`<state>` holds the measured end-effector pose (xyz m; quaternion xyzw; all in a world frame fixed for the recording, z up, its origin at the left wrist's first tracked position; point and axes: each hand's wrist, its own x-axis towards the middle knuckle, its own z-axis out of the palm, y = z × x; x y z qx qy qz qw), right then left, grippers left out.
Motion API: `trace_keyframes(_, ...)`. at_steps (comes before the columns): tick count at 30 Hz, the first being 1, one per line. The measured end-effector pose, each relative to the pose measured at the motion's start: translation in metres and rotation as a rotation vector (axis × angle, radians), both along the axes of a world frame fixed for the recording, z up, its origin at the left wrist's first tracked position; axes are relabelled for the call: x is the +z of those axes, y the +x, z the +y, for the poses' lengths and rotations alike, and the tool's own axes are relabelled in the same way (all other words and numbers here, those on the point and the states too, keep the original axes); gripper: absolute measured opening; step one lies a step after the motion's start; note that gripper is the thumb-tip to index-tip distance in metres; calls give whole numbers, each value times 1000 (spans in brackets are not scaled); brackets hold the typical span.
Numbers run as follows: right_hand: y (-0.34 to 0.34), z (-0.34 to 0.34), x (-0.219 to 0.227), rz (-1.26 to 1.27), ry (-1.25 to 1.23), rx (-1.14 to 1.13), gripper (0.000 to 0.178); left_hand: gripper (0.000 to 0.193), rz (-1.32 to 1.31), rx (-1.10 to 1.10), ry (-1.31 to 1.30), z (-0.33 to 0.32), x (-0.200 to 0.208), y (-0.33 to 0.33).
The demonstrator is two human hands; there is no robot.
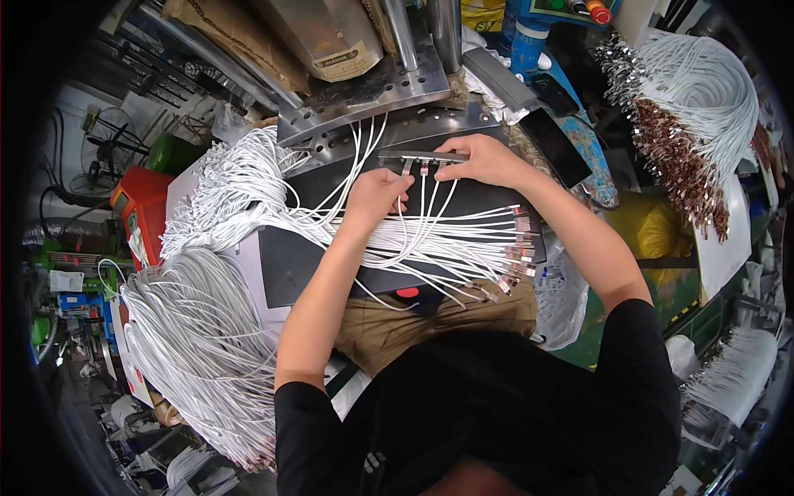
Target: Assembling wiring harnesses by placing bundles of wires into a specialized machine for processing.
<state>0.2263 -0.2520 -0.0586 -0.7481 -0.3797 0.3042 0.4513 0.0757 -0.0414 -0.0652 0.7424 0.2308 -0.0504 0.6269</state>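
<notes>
So the bar (405, 155) is up at the far side of the black counter (285, 277), roughly mid-scene, with a few white cables (424, 194) hanging off it toward the near side by their plugs (425, 169). Left hand (382, 195) looks closed in a pinch on the plug at the bar's left part, and the right hand (480, 161) has the bar's right end between thumb and fingers, thumb down by another plug. My worry is snagging: the cables run right over the loose bundle (397, 240) just nearer, so one caught strand could tug a plug crooked or off. If the right grip slackens, I'd guess the bar tips, since nothing obvious props it. Pose-wise, the left forearm comes up from the near left almost straight, wrist bent inward, fingers curled. The right arm swings wide, elbow out to the right, forearm angled far and left, palm mostly down. Fingertips hide some contact, so I can't tell how firm either pinch is.
</notes>
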Motion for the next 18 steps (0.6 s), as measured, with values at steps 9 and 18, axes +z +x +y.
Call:
trace_keyframes(9,-10,-1,15,-257,-77,24,38,27,-7,-74,445,-15,17,-5)
trace_keyframes(18,1,1,-12,-575,142,-298,24,28,-675,80,1536,5,24,47)
